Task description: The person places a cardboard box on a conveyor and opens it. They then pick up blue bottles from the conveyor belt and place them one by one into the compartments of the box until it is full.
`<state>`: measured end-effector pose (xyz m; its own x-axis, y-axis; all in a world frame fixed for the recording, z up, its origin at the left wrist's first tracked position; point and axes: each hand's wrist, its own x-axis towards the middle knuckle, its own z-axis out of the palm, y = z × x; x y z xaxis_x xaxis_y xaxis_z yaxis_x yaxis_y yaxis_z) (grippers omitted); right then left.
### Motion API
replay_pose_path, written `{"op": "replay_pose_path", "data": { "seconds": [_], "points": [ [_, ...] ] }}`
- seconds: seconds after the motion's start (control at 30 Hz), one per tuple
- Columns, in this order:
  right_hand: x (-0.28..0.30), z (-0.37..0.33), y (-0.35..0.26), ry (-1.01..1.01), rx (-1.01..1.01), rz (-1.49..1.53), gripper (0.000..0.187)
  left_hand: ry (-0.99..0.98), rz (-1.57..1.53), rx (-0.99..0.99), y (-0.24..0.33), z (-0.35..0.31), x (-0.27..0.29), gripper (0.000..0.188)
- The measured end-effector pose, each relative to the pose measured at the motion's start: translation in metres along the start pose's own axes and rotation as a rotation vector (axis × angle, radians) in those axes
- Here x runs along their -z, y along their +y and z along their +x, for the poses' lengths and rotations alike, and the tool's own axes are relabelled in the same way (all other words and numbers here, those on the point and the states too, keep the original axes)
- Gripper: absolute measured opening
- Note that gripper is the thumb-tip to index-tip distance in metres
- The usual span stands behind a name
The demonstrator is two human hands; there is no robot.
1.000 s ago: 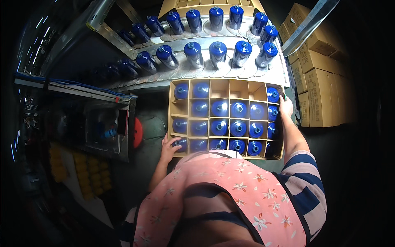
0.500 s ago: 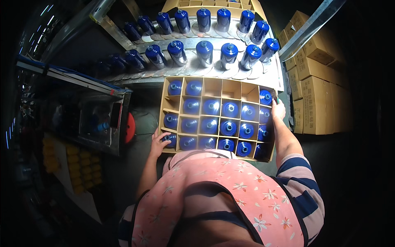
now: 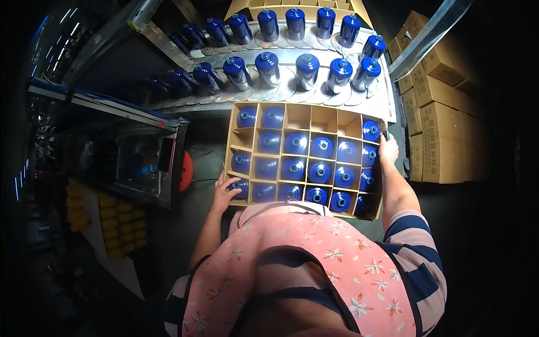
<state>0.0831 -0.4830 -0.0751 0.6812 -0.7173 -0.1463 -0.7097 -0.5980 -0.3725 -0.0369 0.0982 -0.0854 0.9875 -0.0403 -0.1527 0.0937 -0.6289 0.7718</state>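
A cardboard box (image 3: 359, 119) with dividers stands in front of me, most compartments holding glossy blue bottles (image 3: 296, 142), necks up. Several compartments hold none, mainly along the far row. My left hand (image 3: 224, 194) grips the near left side wall of this box, fingers curled over the rim by a corner bottle (image 3: 240, 188). At the far right corner, my right hand (image 3: 389, 150) is closed along the right wall. Something small and dark with a green part (image 3: 386, 132) shows at its fingers; its kind is unclear.
Beyond the box, a conveyor (image 3: 292, 95) carries two rows of blue bottles (image 3: 307, 72). Another divided carton (image 3: 359, 14) stands behind it. Stacked cartons (image 3: 441, 140) are on the right; a metal-framed bench (image 3: 174, 163), a red round object (image 3: 186, 171) and yellow items (image 3: 120, 224) are on the left.
The bottles on the conveyor have shifted along it. The view has moved slightly, so the box appears farther right. Both hands keep their places on the box.
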Motion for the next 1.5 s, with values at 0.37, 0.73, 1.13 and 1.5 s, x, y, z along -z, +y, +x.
{"op": "replay_pose_path", "data": {
  "seconds": [0.37, 0.73, 1.13, 1.5],
  "points": [
    [0.001, 0.004, 0.006, -0.029, -0.029, 0.005, 0.041, -0.001, -0.019, 0.015, 0.002, -0.005, 0.001, 0.044],
    [-0.001, 0.003, 0.01, -0.034, 0.002, -0.01, 0.044, 0.08, -0.077, 0.046, 0.064, -0.019, 0.034, 0.039],
    [0.001, 0.023, 0.017, -0.019, 0.021, -0.017, 0.04, 0.714, -1.726, 0.113, 0.088, 0.057, 0.072, 0.048],
    [0.005, 0.023, 0.028, 0.009, 0.036, -0.016, 0.043, 0.3, -2.38, 0.179, 0.07, 0.092, 0.022, 0.055]
  ]
}}
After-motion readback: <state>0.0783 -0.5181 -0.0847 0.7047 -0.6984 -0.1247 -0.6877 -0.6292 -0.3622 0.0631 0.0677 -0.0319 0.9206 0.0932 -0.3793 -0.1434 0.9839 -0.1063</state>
